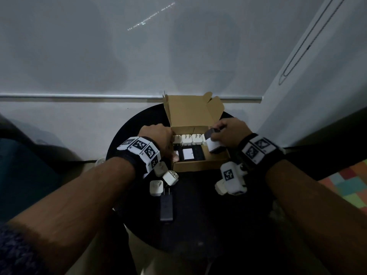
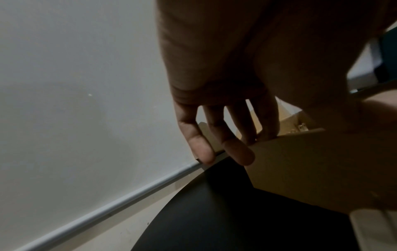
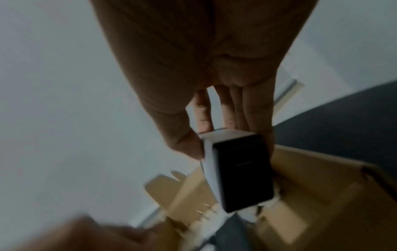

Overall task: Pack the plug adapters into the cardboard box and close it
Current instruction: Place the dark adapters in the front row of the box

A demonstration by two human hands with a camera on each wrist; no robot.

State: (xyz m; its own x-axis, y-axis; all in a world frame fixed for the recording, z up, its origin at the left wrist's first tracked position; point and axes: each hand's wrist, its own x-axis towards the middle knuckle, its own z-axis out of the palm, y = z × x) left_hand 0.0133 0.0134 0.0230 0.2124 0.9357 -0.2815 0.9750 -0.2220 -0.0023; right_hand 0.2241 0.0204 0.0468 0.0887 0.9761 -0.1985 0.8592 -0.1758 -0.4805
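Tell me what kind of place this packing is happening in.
Probably a room at home, not a workshop: a small round black table pushed against a plain white wall, with colourful patchwork floor covering at the right.

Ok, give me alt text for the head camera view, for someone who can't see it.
A person's right hand lowers a black and white adapter into an open cardboard box on a round black table, while the left hand holds the box's left wall. White adapters already line the box; more adapters lie loose on the table in front.
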